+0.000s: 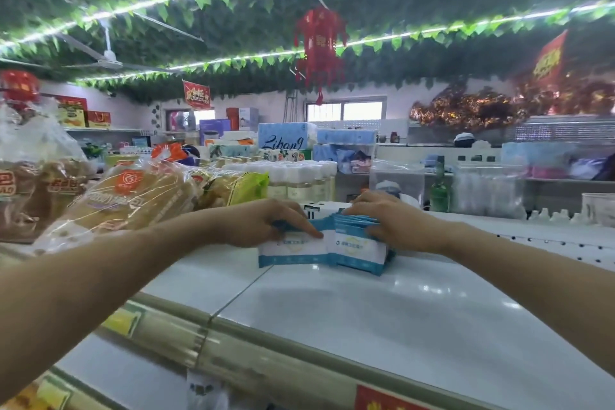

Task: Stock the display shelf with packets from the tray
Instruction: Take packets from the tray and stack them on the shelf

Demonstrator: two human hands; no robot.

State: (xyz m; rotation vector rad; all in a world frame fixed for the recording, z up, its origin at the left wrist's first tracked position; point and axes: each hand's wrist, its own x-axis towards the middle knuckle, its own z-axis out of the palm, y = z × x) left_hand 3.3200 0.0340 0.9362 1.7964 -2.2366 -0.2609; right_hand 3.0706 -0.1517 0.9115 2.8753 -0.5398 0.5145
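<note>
Packets point(321, 251) stand on shelf point(399, 309); bread bags point(133, 196) lie near, left.

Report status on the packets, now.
Left hand and right hand both gripping the packets. Packets standing upright on the white shelf. Bread bags close on the left. Tray not in view.

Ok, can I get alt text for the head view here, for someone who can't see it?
A person's left hand and right hand grip white-and-blue packets, which stand in two bundles side by side on a white shelf top. To the left lies bagged bread.
</note>
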